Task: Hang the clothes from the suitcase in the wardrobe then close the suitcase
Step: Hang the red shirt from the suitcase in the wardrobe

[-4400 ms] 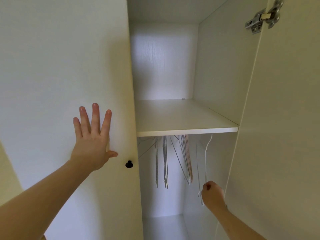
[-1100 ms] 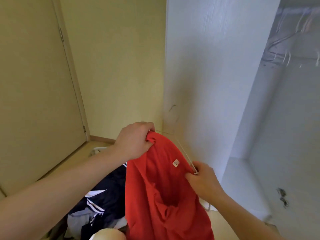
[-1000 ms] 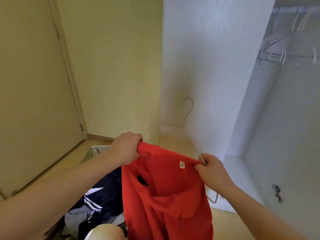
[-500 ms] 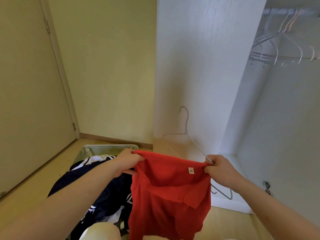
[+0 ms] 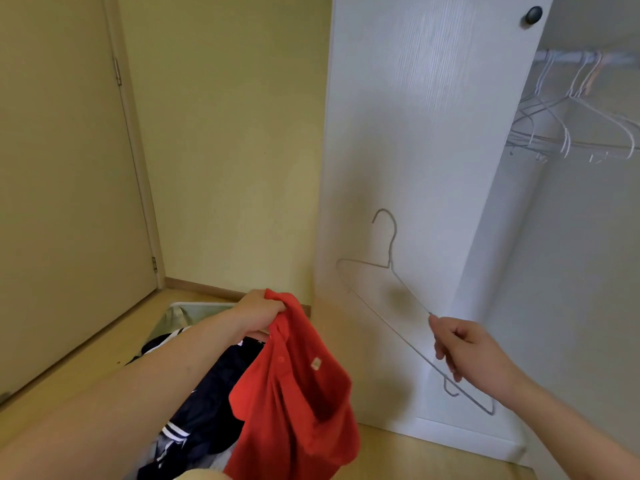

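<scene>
Setting: a head-worn camera looked down at a person's two bare forearms in a room corner with yellow walls, beside an open white wardrobe [image 5: 415,133].
Left hand: the left hand [image 5: 258,311] was closed around a bunched fold at the top of a red short-sleeved polo shirt [image 5: 294,393], holding it up so the rest hung down in loose folds.
Shirt details: small red buttons and a pale label showed near the collar.
Right hand: the right hand [image 5: 464,348] pinched one sloping arm of a thin pale wire clothes hanger [image 5: 391,292] between thumb and fingertips, the other fingers loosely curled.
Hanger position: it was held tilted in front of the white wardrobe door, hook pointing up, apart from the shirt.
Suitcase: a light grey open suitcase [image 5: 194,308] lay on the floor below the left arm, holding dark navy clothes with white stripes [image 5: 207,410].
Wardrobe interior: several empty wire hangers [image 5: 571,133] hung from a rail [image 5: 588,58] at upper right.
Door knob: a round black knob [image 5: 533,14] sat near the door's top edge.
Other: a beige closed door [image 5: 62,202] stood at left.
</scene>
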A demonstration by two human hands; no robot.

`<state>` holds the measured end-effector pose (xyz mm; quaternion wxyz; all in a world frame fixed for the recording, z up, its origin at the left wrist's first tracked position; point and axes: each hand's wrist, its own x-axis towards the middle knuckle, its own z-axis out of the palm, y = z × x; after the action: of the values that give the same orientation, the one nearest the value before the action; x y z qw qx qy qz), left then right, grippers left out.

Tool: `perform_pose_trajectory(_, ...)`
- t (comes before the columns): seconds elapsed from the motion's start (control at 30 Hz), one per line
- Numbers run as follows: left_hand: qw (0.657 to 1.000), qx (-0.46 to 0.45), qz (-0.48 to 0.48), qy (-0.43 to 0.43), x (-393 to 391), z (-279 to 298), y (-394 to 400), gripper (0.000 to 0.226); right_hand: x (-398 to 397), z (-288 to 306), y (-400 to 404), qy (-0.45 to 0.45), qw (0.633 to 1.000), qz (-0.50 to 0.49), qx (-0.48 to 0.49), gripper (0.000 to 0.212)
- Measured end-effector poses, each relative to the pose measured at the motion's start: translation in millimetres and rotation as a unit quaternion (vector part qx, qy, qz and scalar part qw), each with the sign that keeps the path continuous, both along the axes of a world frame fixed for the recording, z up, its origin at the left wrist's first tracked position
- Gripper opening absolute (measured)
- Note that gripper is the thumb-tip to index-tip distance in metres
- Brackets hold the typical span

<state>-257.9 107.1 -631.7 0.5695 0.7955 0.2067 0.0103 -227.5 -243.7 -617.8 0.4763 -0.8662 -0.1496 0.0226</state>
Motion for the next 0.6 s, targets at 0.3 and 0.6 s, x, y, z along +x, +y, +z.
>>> perform_pose_trajectory(0.3,0.995,0.062,0.083,0.009,-5.8,-14.8,40.3,0.014,-16.7,19.7,-7.7,-0.085,0.992,0.077,-0.058,0.031)
perform_pose_trajectory(0.6,0.989,0.126,0.076,-0.024,4.5,-0.5,51.9,0.024,-32.7,12.5,10.3,-0.059,0.992,0.082,-0.072,0.031)
